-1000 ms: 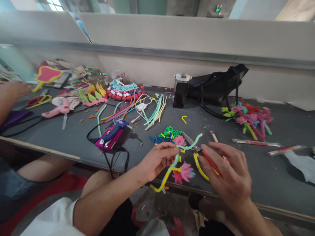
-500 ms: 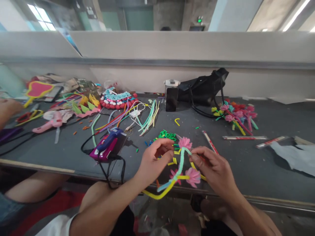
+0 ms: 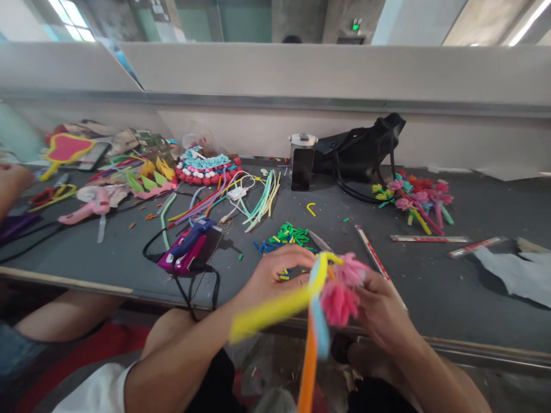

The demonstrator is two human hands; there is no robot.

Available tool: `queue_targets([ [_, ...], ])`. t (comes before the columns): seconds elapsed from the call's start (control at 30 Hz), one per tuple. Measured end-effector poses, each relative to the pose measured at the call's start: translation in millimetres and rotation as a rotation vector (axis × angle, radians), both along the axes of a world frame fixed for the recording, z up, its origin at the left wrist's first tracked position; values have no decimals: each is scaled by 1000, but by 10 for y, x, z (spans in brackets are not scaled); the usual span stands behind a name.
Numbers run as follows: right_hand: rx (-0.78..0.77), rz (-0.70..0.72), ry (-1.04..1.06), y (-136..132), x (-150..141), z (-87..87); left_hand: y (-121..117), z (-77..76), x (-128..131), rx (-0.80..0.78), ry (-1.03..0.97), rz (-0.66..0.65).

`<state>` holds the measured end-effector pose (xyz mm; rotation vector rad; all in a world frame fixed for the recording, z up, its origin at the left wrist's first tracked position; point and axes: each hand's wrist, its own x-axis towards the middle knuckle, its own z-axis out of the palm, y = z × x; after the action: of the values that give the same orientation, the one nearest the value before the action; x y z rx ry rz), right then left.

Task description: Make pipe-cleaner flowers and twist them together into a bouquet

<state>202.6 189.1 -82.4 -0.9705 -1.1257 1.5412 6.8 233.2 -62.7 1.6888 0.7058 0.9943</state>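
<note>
Both my hands hold a bundle of foam craft flowers close to the camera. Its pink blossoms (image 3: 342, 289) bunch together at the top, and yellow, blue and orange stems (image 3: 275, 310) hang down and to the left, blurred. My left hand (image 3: 275, 275) is closed on the stems just under the blossoms. My right hand (image 3: 381, 315) grips the bundle from the right, behind the pink heads. Both hands hover over the near edge of the dark grey table (image 3: 451, 298).
A blue and purple glue gun (image 3: 189, 249) with a black cord lies left of my hands. Green and blue foam bits (image 3: 290, 234), glue sticks (image 3: 376, 258), loose foam strips (image 3: 258, 201), finished flowers (image 3: 413, 201), a phone (image 3: 301, 169) and black bag (image 3: 361, 152) lie behind. Another person's hand (image 3: 12, 178) is far left.
The flower stems were gathered from a loose curved shape into one tight bundle and lifted toward the camera. My right hand moved in behind the blossoms.
</note>
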Motion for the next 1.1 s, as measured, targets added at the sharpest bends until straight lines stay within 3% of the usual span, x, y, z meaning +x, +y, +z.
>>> queue_targets([
  [0.17, -135, -16, 61, 16, -65, 47, 5, -68, 21, -428, -140, -174],
  [0.23, -130, -19, 44, 12, -71, 54, 13, -97, 29, -534, -172, -181],
  [0.33, -92, -56, -43, 7, -63, 19, 29, -115, 42, -489, -95, -126],
  [0.5, -62, -97, -179, 18, -57, -52, 34, -90, 62, -243, 121, -6],
  [0.63, -50, -109, -236, 31, -55, -27, 25, -50, 73, -167, 138, -31],
  [0.77, -22, -105, -331, 45, -65, -1, 10, -50, 80, -242, 127, -49],
  [0.93, -62, -120, -277, 44, -108, -63, -12, -126, 98, -454, 11, -53],
  [1.1, -94, -127, -187, 37, -115, -126, 14, -128, 82, -416, -1, -40],
])
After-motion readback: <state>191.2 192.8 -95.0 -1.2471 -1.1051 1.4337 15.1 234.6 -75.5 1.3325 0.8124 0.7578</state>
